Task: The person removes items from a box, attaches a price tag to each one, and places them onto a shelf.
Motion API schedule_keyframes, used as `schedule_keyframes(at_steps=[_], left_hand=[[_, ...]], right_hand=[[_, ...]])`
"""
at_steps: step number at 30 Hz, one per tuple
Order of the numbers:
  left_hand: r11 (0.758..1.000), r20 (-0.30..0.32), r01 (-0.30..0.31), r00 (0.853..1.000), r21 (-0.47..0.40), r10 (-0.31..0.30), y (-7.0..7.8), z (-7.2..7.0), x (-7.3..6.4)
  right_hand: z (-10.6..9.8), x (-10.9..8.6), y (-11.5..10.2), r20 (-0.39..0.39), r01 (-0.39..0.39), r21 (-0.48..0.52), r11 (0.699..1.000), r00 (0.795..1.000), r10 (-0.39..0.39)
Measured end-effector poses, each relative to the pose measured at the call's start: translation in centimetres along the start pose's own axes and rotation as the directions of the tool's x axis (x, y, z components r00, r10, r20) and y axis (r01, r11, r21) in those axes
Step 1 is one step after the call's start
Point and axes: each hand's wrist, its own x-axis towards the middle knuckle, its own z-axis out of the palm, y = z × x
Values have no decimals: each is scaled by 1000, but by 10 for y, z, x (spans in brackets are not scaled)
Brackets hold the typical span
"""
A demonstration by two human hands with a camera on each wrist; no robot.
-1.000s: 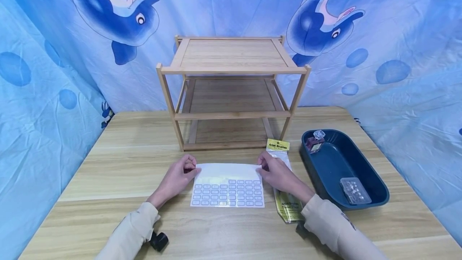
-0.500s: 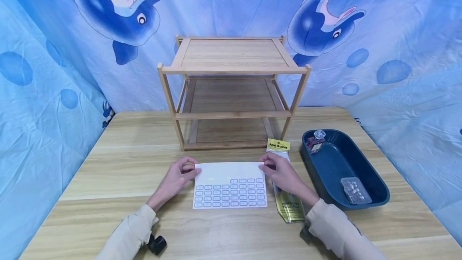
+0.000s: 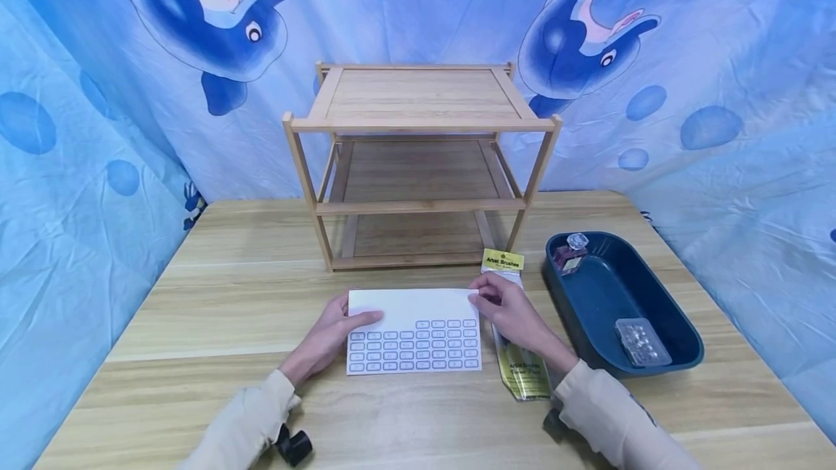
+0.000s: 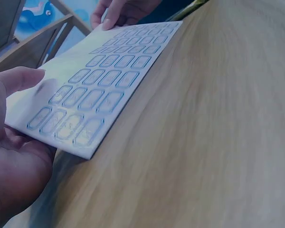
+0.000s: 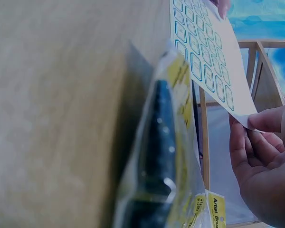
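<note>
A white sticker sheet (image 3: 411, 308) with rows of blue-outlined rectangular labels is held up off the table between both hands. At its left edge my left hand (image 3: 332, 334) grips it, thumb lying over the front and fingers behind. My right hand (image 3: 512, 314) pinches the sheet's upper right corner between thumb and fingers, as the right wrist view shows too. Labels fill the lower rows, while the upper part is blank. Under my right forearm lies a clear packet of artist brushes (image 3: 503, 261) with yellow card ends.
A three-tier wooden shelf (image 3: 421, 125) stands behind the sheet. At the right sits a dark blue basin (image 3: 610, 296) holding a small bottle with a faceted cap (image 3: 571, 255) and a clear plastic box (image 3: 643, 343). A blue patterned curtain (image 3: 418, 6) hangs around the table.
My left hand has shifted its hold, with the thumb now further over the sheet's front and the fingers behind. The sheet has risen slightly. My right hand keeps its pinch.
</note>
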Motion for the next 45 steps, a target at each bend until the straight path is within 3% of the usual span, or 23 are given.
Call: schedule_keyframes(at_steps=[7,12,17,20,24,30,34,40,42,45], left_hand=[[997,14,19,1000,-76,-18,-3,8,-1],[999,19,14,1000,-47,-13,-2,8,-1],[996,-54,-51,997,69,55,7,3,-1],[972,-96,-119,985,204,141,13,-2,1],[902,-83,-189,968,387,238,20,-6,4],[752,-47,-230,944,617,327,27,-3,8],[657,-8,-242,935,714,354,31,4,10],[503,109,-290,927,814,359,35,13,13],[477,145,-303,929,825,341,37,16,13],[467,181,-313,935,827,305,40,21,14]], right_hand=[[2,-1,0,-12,9,28,1000,1000,-9],[3,0,-1,-12,11,35,999,1000,-10],[1,-1,-1,-6,18,45,999,1000,-18],[0,-1,-1,-5,25,45,999,1000,-25],[0,-1,-1,-6,25,41,999,1000,-25],[0,-1,-4,-4,22,30,999,1000,-22],[1,-1,-5,3,21,18,1000,1000,-21],[2,-3,-5,15,21,22,1000,1000,-21],[2,-3,-4,17,22,24,999,1000,-22],[2,-3,-4,14,27,28,999,1000,-28]])
